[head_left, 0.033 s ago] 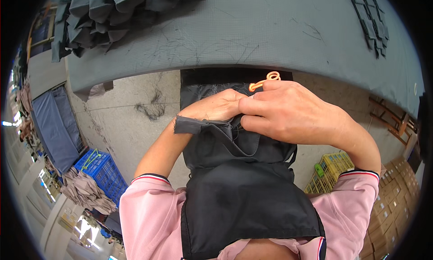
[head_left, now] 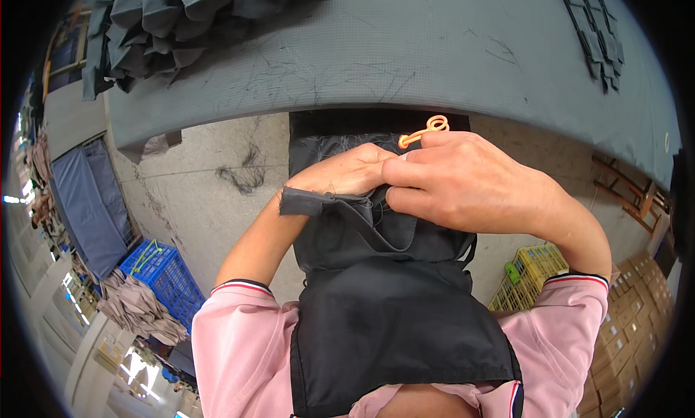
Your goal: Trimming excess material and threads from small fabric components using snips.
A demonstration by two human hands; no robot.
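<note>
My left hand (head_left: 344, 170) is closed on a dark grey fabric piece (head_left: 362, 226), a sewn strip with a frayed end that lies across my wrist and hangs in a fold over my lap. My right hand (head_left: 467, 179) meets it with thumb and fingers pinched together at the fabric's edge. An orange looped thing (head_left: 427, 130), like a small ring handle, sticks out beyond the right fingers; its other end is hidden. The left fingertips are covered by the right hand. Loose threads show beside the fabric.
Before me stands a grey-covered table (head_left: 405, 48) strewn with thread ends. On it lie a heap of dark fabric pieces (head_left: 181, 27) and dark strips (head_left: 594, 38). A blue crate (head_left: 166, 277), a yellow crate (head_left: 528, 273) and stacked cartons (head_left: 633, 324) stand around me.
</note>
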